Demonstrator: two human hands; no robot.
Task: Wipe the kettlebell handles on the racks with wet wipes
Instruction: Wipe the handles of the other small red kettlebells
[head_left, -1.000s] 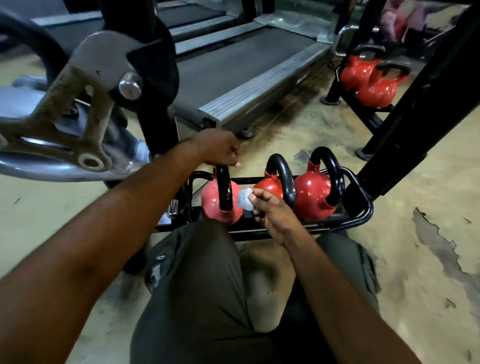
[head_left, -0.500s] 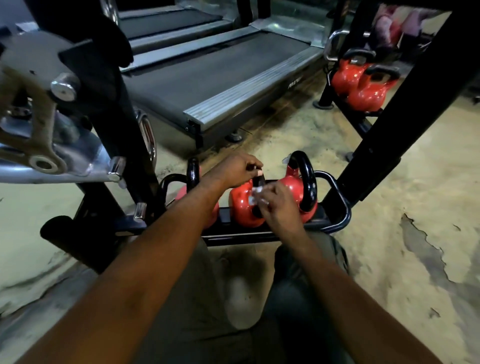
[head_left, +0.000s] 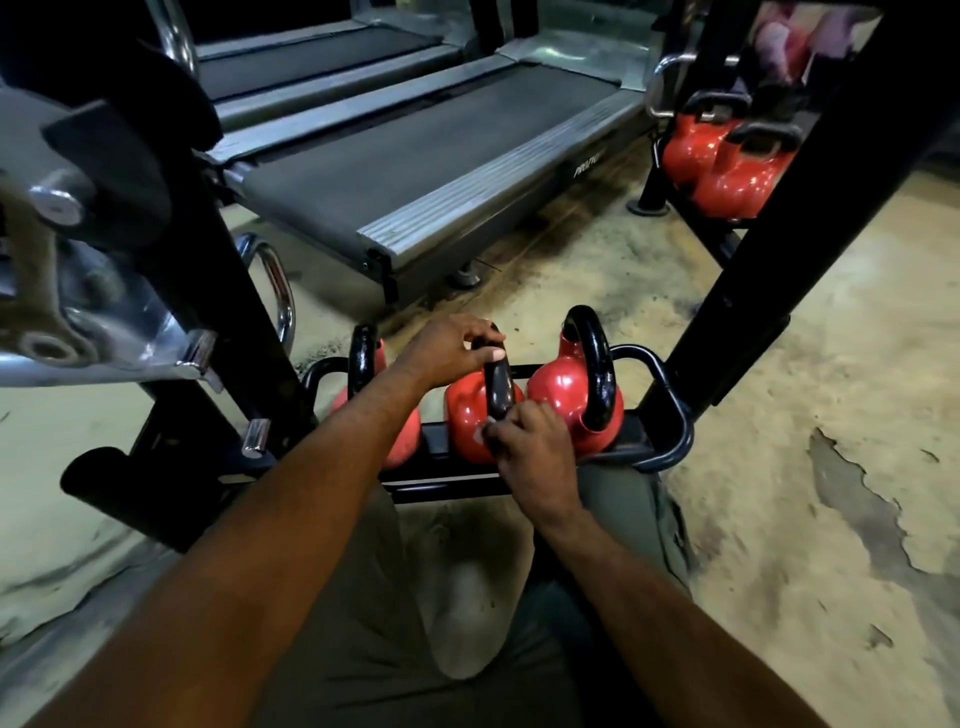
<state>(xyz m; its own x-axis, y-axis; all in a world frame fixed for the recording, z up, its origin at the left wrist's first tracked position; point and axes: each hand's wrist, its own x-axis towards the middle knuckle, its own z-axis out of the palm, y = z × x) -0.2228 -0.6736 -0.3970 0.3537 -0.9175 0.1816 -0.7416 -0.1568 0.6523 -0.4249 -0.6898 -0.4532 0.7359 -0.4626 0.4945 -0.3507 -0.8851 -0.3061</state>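
- The middle kettlebell (head_left: 467, 415) is seen low centre of frame, seated in the near rack (head_left: 672, 415), w/ its black handle (head_left: 497, 382) standing upright.
- The left grip (head_left: 449, 351) is curled over the top of that handle. The bell is judged to be steadied this way.
- The right grip (head_left: 535, 449) is pinched on a wet wipe (head_left: 482, 432), which is pressed vs. the near leg of the handle, low down by the red body. Only a pale scrap of wipe is shown at the fingertips.
- Handling, as a judgement: the bell is taken to be heavy, rigid metal w/ a glossy coat. It is unlikely to shift under wiping, but a neighbour could be knocked if it is tipped.
- The handle looks smooth and prob. slick once wetted. It is best held at the top of the loop, as now, so both legs are left free for the wipe.
- The wipe is judged thin, soft and limp, so easily bunched or torn. It should be wrapped round the bar and drawn along.
- Containers: the near rack is filled by three red bells in a row. The left kettlebell (head_left: 406, 444) is partly hidden behind the left forearm. The right kettlebell (head_left: 563, 395) is set just beside the middle one; contact can't be told.
- A far rack (head_left: 649, 189), upper right of frame, is loaded w/ at least two more red kettlebells (head_left: 727, 176). The exact count can't be told.
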